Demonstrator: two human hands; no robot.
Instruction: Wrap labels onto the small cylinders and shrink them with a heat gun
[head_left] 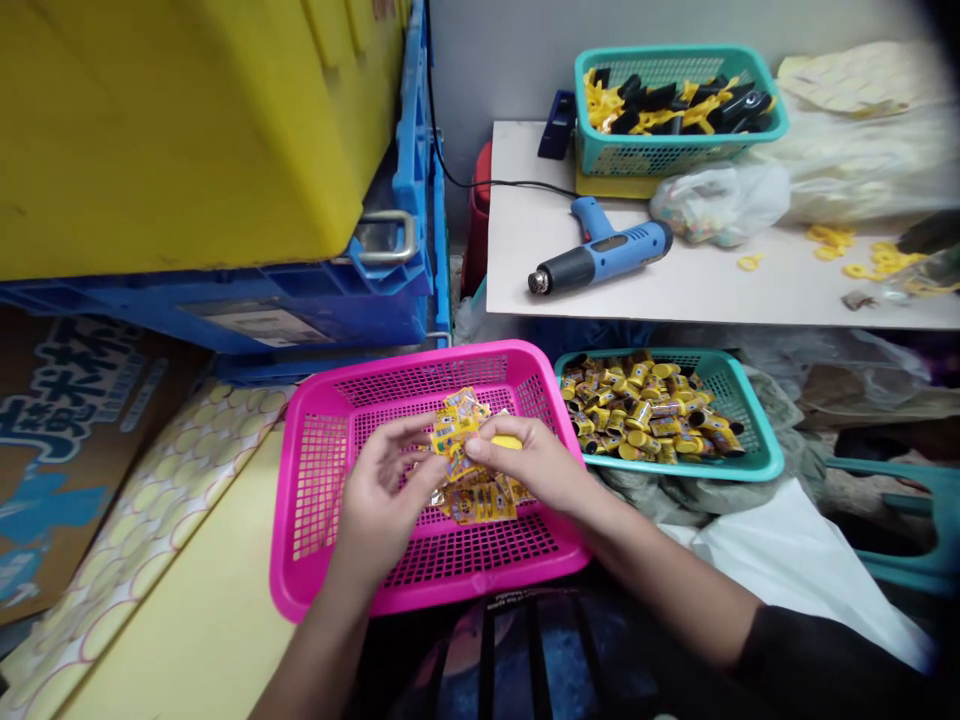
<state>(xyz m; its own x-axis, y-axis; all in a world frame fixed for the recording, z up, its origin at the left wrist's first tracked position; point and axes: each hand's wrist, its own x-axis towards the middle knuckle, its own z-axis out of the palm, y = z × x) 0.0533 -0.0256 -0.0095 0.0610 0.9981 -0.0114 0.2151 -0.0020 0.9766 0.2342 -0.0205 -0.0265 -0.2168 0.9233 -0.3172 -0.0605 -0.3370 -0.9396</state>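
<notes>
Fingers [405, 432] of left hand [379, 500], right hand [532, 465] pinching yellow sachets [461, 425], pink basket [442, 365] below

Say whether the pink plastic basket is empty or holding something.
Holding something: small yellow packets lie inside the pink plastic basket, beneath the left hand and right hand.

Large blue Chinese characters, not clearly legible, mark the cardboard carton [67, 440] left of the pink plastic basket [431, 362]; print on its yellow foil packets [480, 503] is too small to read.
</notes>
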